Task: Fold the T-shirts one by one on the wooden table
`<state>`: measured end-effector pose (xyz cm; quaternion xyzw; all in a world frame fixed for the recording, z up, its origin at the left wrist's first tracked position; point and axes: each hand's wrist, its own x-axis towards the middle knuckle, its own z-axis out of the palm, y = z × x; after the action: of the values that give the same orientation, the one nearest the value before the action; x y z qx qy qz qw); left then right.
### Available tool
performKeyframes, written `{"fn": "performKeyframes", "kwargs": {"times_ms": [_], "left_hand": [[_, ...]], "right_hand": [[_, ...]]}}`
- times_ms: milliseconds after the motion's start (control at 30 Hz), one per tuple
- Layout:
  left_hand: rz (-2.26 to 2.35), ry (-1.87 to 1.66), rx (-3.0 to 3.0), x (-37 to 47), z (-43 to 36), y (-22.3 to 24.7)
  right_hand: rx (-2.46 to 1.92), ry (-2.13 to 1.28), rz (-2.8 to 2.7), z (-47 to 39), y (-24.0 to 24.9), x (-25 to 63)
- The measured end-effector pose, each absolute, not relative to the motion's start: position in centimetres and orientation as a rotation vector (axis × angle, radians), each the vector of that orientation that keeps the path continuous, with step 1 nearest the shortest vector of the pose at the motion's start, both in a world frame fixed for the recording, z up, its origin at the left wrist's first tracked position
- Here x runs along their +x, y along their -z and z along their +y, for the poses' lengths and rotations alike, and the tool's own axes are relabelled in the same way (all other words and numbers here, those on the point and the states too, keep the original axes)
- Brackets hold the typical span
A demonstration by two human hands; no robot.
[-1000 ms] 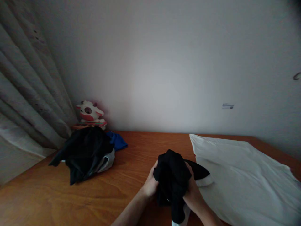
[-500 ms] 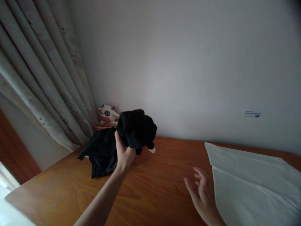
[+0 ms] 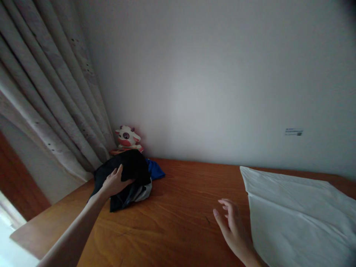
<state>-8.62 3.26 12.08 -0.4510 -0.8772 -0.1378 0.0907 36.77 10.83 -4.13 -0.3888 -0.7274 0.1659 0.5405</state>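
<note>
A plain pale wall (image 3: 194, 74) rises behind a brown, wood-grained tabletop (image 3: 172, 222), with a pale, patterned fabric curtain (image 3: 55, 92) hanging at left. A broad white cloth sheet (image 3: 294, 218) covers the tabletop's right side. At its far left lies a crumpled black fabric heap (image 3: 136, 168) (a greyish-white patch shows low on it). The person's left hand (image 3: 114, 184) is over the heap, thumb and fingers spread; contact is unclear. The right hand (image 3: 232, 226), loosely curled and holding nothing, is near the sheet. A white-and-pink cow figure (image 3: 127, 136) sits behind the heap; bright blue fabric (image 3: 156, 170) pokes out beside it.
</note>
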Motion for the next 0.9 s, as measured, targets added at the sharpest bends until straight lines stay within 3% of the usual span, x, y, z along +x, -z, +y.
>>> {"fn": "performKeyframes", "kwargs": {"times_ms": [133, 300, 533, 700, 900], "left_hand": [[-2.497, 0.420, -1.230, -5.0, 3.3, -12.4], [-2.036, 0.641, -1.613, 2.0, 5.3, -11.8], [-1.656, 0.786, -2.567, 13.8, 9.1, -5.6], [-1.546, 0.933, -2.753, 20.0, 9.5, -1.4], [-1.635, 1.122, -2.744, 21.0, 8.9, 0.5]], "right_hand": [[-0.911, -0.342, -1.764, 11.0, 4.0, 36.9], [-1.025, -0.109, -1.776, 11.9, 2.8, 38.3], [-1.833, 0.228, -1.681, 13.0, 0.6, 43.0], [-2.139, 0.237, -1.623, 13.1, 0.4, 45.3], [-2.000, 0.046, -1.674, 14.0, 0.2, 45.1]]}}
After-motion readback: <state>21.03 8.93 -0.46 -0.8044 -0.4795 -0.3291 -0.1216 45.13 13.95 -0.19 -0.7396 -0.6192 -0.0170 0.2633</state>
